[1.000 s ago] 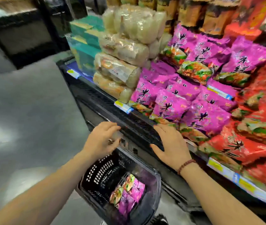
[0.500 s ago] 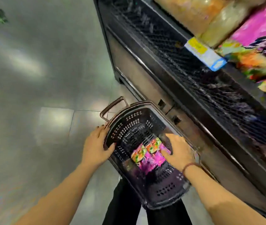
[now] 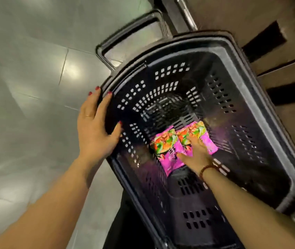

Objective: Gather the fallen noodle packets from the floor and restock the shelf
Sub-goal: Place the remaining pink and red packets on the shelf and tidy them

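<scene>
A black plastic shopping basket (image 3: 251, 97) stands on the floor below me, its walls full of slots. Two pink noodle packets lie side by side on its bottom, the left packet (image 3: 162, 144) and the right packet (image 3: 197, 130). My left hand (image 3: 94, 130) grips the basket's near-left rim, thumb inside and fingers along the outside. My right hand (image 3: 197, 153) is deep inside the basket, its fingers spread flat on top of the packets, mostly on the right one. Part of both packets is hidden under that hand.
The basket's folded handle (image 3: 130, 27) lies against the grey tiled floor (image 3: 26, 87) at the far end. The dark base of the shelf unit (image 3: 251, 15) runs close along the basket's right side. My black trousers (image 3: 125, 227) show at the bottom edge.
My view dropped from the shelf to the basket. My right hand went from the shelf edge down into the basket onto the packets. My left hand moved from the handle to the rim.
</scene>
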Tool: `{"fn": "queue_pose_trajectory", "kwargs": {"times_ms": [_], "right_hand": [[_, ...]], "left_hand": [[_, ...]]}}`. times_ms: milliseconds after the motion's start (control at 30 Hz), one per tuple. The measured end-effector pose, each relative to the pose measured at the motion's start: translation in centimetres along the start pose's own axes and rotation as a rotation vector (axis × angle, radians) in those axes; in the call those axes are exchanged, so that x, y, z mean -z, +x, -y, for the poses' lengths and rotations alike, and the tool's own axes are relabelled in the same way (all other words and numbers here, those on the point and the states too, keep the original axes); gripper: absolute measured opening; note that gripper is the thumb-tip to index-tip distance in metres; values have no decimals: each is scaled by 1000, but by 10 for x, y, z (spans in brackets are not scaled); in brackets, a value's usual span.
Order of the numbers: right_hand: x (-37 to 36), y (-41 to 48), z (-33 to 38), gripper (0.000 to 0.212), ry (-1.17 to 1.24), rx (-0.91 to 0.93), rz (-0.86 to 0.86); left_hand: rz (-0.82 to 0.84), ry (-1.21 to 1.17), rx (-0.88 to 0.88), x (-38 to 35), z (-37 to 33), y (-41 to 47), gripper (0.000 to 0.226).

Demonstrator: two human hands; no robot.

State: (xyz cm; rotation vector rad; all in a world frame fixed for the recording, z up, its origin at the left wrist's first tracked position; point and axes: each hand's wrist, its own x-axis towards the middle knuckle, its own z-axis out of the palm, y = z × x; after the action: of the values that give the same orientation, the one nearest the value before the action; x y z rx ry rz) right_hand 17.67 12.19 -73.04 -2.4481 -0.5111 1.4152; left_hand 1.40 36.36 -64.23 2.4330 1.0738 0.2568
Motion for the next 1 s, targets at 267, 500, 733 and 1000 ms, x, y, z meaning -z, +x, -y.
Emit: {"fn": "queue_pose_trajectory", "kwargs": {"times_ms": [267,500,733,1000], "right_hand": [[-59,90,-27,87,-102,28,37],[-87,128,-24,121,-266,77,0],[-94,122,-18,110,-248,85,44],[-68,58,-22,46,-16,-37,-55]], "left_hand": [[-83,7,6,-8,1,-2,72],[-113,12,-19,-11,4,-3,70],[-130,19,-50,-13,5,-7,67],[-128,-16,4,-12,2,-9,68]]}}
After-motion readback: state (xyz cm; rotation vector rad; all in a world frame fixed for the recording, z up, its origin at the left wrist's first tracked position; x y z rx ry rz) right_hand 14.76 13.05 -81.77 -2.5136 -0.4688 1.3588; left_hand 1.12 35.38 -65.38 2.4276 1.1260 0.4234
